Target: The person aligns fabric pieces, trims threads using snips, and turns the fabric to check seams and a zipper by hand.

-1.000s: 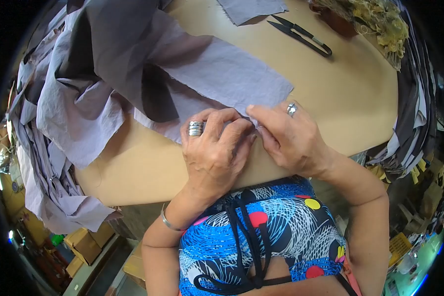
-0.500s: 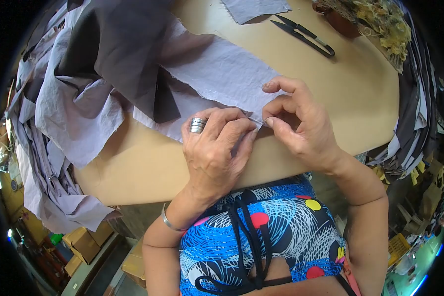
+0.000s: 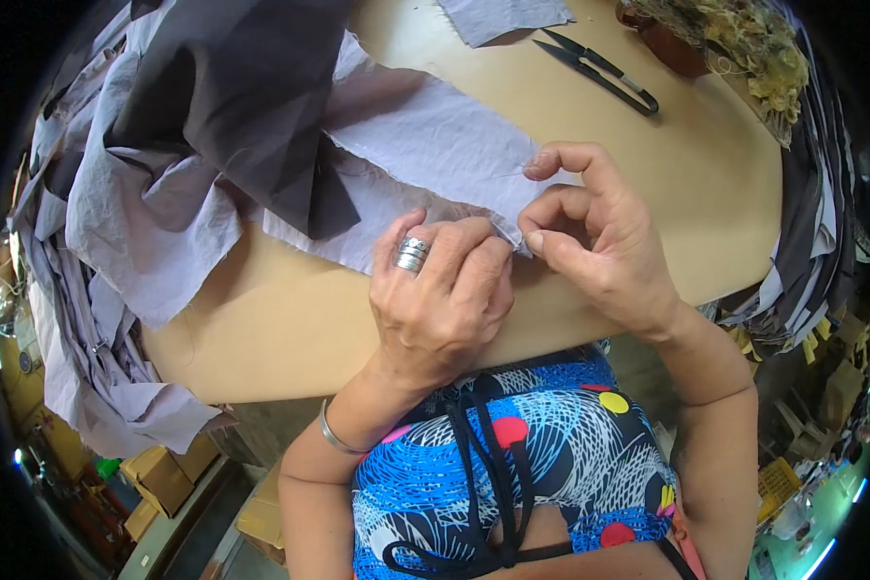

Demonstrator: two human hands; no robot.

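A long piece of pale grey-lilac fabric (image 3: 435,121) with frayed edges lies across the table, narrowing to a corner between my hands. At that corner, the thumb and fingers of my right hand (image 3: 594,237) are pinched together, with the index finger raised and bent. A fine thread-like line shows beside the index fingertip. My left hand (image 3: 445,285), wearing stacked silver rings, is curled closed at the near edge of the fabric. Its fingertips are turned under, so what they hold is hidden. Dark grey fabric (image 3: 261,106) is draped over the pale piece at the left.
Black thread snips (image 3: 599,70) lie at the back of the tan table (image 3: 686,193). A small fabric scrap (image 3: 503,17) is near them. A brown pot with tangled fibres (image 3: 725,43) stands at the back right. Fabric strips hang over the left (image 3: 68,280) and right (image 3: 831,213) edges.
My left hand has moved slightly right and toward me, its fingers curling further under. My right hand has shifted a little to the right, still pinched at the fabric's corner.
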